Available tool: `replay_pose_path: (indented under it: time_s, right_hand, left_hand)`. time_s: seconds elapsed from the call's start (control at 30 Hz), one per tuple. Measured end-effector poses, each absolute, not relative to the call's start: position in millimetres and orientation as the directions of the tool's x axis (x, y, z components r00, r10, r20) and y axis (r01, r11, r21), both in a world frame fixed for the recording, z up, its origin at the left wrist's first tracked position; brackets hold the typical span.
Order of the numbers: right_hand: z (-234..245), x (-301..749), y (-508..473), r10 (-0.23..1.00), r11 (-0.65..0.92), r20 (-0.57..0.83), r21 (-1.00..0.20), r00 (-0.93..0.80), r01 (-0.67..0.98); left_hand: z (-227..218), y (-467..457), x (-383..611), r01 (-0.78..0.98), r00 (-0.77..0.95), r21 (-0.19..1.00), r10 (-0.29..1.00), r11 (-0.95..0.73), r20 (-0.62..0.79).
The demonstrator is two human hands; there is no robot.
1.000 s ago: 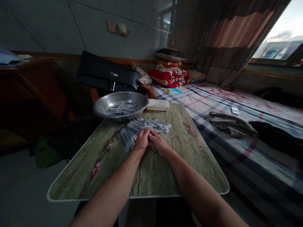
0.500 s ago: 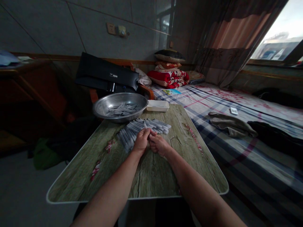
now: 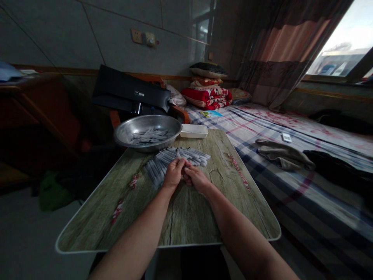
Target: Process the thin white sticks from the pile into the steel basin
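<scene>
A fanned pile of thin grey sticks (image 3: 163, 160) lies on the wood-patterned table (image 3: 186, 210). My left hand (image 3: 173, 173) rests at the pile's near edge with its fingers curled together. My right hand (image 3: 196, 177) is pressed against it, fingers closed too. What the fingertips pinch between them is too small to make out. Behind the pile stands a metal basin (image 3: 147, 131) with several more grey sticks in it.
A shallow white tray (image 3: 194, 130) sits beside the basin. A black monitor (image 3: 131, 93) leans on a chair behind the table. To the right is a bed with a striped sheet (image 3: 291, 163), folded quilts (image 3: 208, 95), crumpled cloth (image 3: 281, 153) and dark clothing (image 3: 335, 163).
Both hands stay together at the pile's near edge; the fingers shift only slightly. The camera has drifted a little.
</scene>
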State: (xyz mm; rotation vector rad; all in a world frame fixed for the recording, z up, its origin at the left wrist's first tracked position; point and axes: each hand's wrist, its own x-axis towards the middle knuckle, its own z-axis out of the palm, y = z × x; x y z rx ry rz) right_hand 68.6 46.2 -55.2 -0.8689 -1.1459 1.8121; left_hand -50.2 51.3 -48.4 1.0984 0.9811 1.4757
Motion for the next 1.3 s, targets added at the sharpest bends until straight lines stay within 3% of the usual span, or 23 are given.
replay_pose_path:
  time_s: [0.2,0.63,0.73,0.83,1.07,1.2,1.3]
  right_hand:
    - [-41.0,72.3,39.7,0.865,-0.316,-0.182,-0.922,-0.467,-0.225]
    - [-41.6,71.0,36.5,0.861,-0.262,-0.131,-0.943,-0.492,-0.206]
    - [-41.1,76.3,41.6,0.892,-0.233,-0.124,-0.950,-0.435,-0.207]
    - [-40.3,81.9,48.5,0.941,-0.217,-0.128,-0.939,-0.314,-0.268]
    - [-42.5,85.8,55.9,0.964,-0.233,-0.171,-0.912,-0.204,-0.336]
    - [-46.3,87.4,56.3,0.938,-0.307,-0.231,-0.902,-0.259,-0.305]
    - [-48.7,88.5,55.8,0.938,-0.274,-0.191,-0.920,-0.289,-0.280]
  left_hand:
    - [-48.4,55.0,-49.0,-0.335,-0.091,0.936,0.992,-0.111,0.085]
    - [-44.5,56.2,-57.5,-0.393,-0.133,0.908,0.986,-0.148,0.103]
    - [-42.0,58.2,-63.2,-0.424,-0.213,0.891,0.974,-0.164,0.078]
    - [-38.4,56.8,-65.6,-0.473,-0.228,0.877,0.973,-0.082,-0.032]
    - [-32.1,45.2,-66.7,-0.504,0.299,0.820,0.946,0.271,-0.129]
    - [-34.0,43.4,-70.7,-0.449,0.454,0.794,0.870,0.409,-0.192]
    - [-34.6,43.9,-72.4,-0.409,0.539,0.772,0.811,0.487,-0.226]
